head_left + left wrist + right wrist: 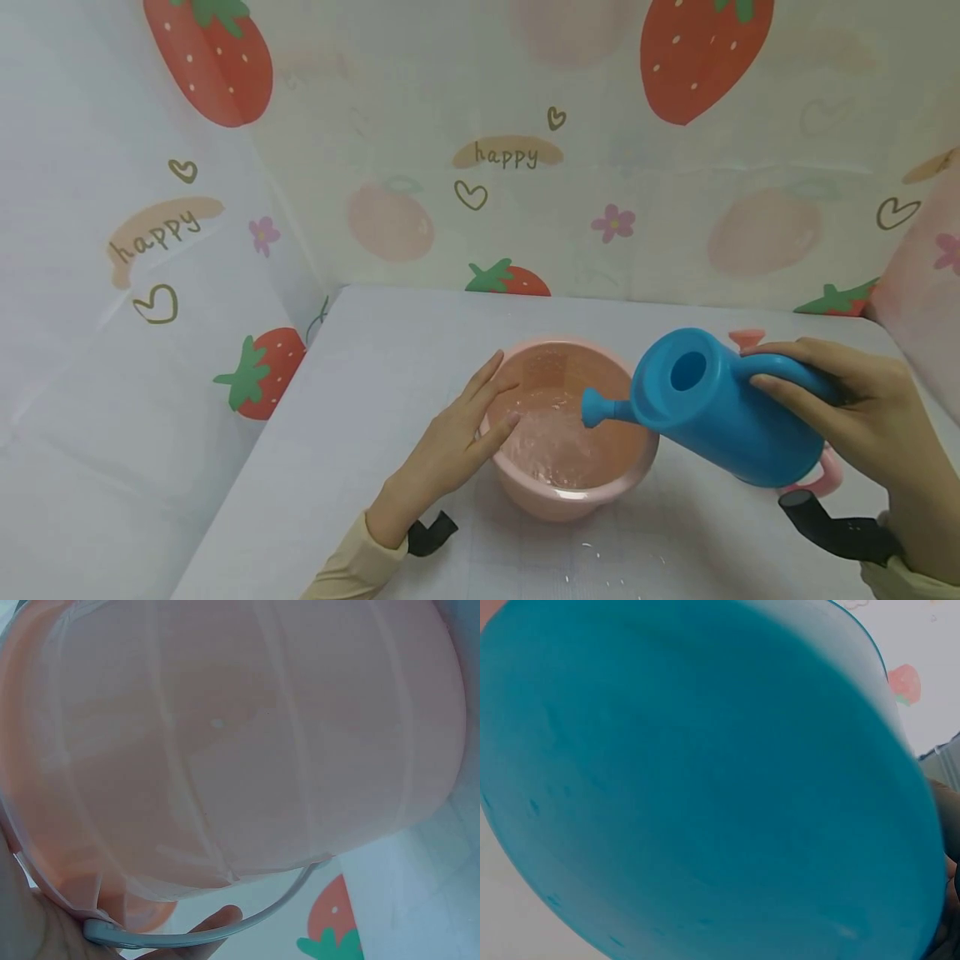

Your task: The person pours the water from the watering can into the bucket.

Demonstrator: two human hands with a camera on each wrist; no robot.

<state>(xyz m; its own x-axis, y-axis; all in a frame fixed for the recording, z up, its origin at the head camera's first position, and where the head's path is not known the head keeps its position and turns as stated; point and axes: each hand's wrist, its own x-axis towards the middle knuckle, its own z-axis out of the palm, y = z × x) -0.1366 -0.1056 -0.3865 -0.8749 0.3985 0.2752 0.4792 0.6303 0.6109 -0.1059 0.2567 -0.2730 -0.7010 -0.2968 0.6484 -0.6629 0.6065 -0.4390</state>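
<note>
A pink bucket (573,493) with water (551,437) in it stands on the white table. My left hand (453,442) touches its left rim, with fingers fairly straight and reaching over the edge. The left wrist view shows the bucket's ribbed side (225,750) and its grey handle (187,939) hanging near my fingers. A blue watering can (742,417) is held tilted by my right hand (862,400), which grips its handle. Its sprinkler spout (597,408) is over the bucket's right part. In the right wrist view the can's blue body (705,780) fills most of the frame.
Behind the blue can is a mostly hidden pink object, showing a flared tip (746,337) and a curved handle (827,473). Water drops (592,577) lie on the table (360,367) in front of the bucket. A strawberry-print sheet (420,108) hangs around the table.
</note>
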